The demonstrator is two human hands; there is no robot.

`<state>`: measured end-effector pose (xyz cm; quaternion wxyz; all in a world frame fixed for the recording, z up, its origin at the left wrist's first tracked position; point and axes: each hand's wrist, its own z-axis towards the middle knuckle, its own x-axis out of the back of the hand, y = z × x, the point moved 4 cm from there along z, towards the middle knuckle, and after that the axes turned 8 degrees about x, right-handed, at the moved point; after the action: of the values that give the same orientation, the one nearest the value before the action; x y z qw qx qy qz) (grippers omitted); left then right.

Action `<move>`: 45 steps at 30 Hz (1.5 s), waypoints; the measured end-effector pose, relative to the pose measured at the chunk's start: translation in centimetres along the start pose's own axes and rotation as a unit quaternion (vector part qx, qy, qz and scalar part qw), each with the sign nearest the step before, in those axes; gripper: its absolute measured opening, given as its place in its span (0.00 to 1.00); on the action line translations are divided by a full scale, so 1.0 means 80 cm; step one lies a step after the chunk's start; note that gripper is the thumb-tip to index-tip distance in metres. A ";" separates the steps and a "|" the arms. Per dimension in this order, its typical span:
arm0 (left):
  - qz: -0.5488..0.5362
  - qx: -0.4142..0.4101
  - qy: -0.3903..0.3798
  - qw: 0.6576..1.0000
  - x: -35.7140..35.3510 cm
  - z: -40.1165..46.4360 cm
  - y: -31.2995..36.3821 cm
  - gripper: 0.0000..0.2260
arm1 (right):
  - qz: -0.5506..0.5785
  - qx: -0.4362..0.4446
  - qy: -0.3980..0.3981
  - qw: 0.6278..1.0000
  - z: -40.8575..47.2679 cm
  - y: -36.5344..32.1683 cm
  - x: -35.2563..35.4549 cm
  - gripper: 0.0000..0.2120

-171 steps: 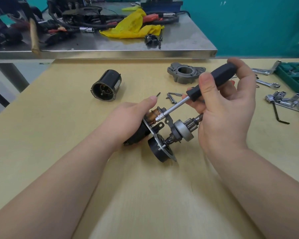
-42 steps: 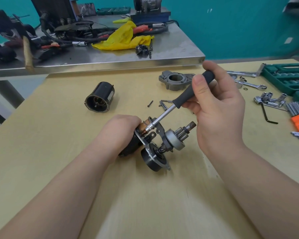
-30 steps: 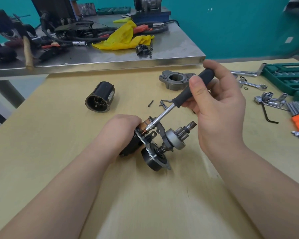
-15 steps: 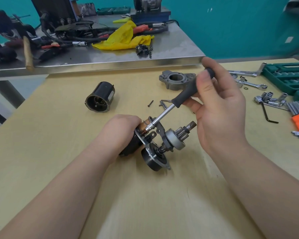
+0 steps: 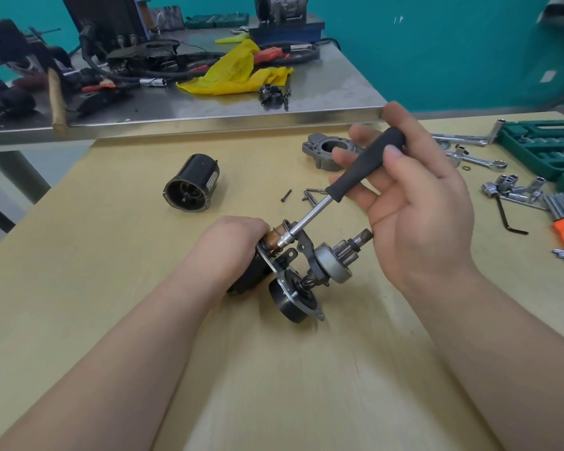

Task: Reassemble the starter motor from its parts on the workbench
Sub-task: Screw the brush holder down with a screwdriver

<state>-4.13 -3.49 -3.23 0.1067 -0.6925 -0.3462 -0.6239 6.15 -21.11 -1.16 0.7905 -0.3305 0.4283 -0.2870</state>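
The partly assembled starter motor (image 5: 293, 275) lies on the pale wooden workbench (image 5: 111, 288), near its middle, with the pinion gear (image 5: 349, 253) and shaft end pointing to the right and slightly away. A thin metal plate (image 5: 275, 271) runs across the assembly, and a round black housing (image 5: 290, 304) sits at its near end.

The left hand (image 5: 232, 249) grips the dark body of the assembly from the left side, fingers curled round it, holding it against the bench surface.

The right hand (image 5: 414, 196) holds a nut driver (image 5: 332, 196) by its black handle. The thumb presses the handle from the near side and the fingertips (image 5: 339, 156) lie along its far side; the fingers are only loosely curled. The chrome shaft slopes down and to the left, and its socket tip sits on a fastener beside the copper-coloured part at the far end of the assembly.

Far left of the assembly, well apart, a black cylindrical motor casing (image 5: 191, 183) lies on its side, its open end facing the near left. A grey cast end housing (image 5: 328, 153) lies on the far side of the right hand, partly hidden by the fingers. Loose screws (image 5: 306, 196) lie between the casing and the driver.

At the right edge are loose sockets (image 5: 508, 188), wrenches (image 5: 472, 159) and a green tool case (image 5: 544, 144). Beyond the bench stands a steel table (image 5: 323, 99) carrying a yellow rag (image 5: 238, 76).
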 end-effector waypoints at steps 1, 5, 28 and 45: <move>-0.001 0.003 -0.002 1.000 0.000 -0.001 0.000 0.07 | -0.005 0.004 -0.016 1.000 0.001 -0.002 -0.001 0.21; 0.003 0.014 -0.013 1.000 0.003 -0.006 0.004 0.09 | -0.050 0.030 -0.017 0.998 0.003 -0.010 -0.006 0.18; -0.018 0.013 -0.012 1.000 0.004 -0.008 0.002 0.09 | -0.072 0.043 -0.012 0.996 0.000 -0.006 -0.005 0.20; -0.012 0.032 -0.026 0.999 0.004 -0.005 0.005 0.06 | -0.091 0.037 0.054 0.994 -0.003 -0.004 -0.001 0.12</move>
<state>-4.23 -3.93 -2.74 0.1121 -0.7003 -0.3771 -0.5956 5.85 -21.31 -0.97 0.7485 -0.3232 0.4275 -0.3906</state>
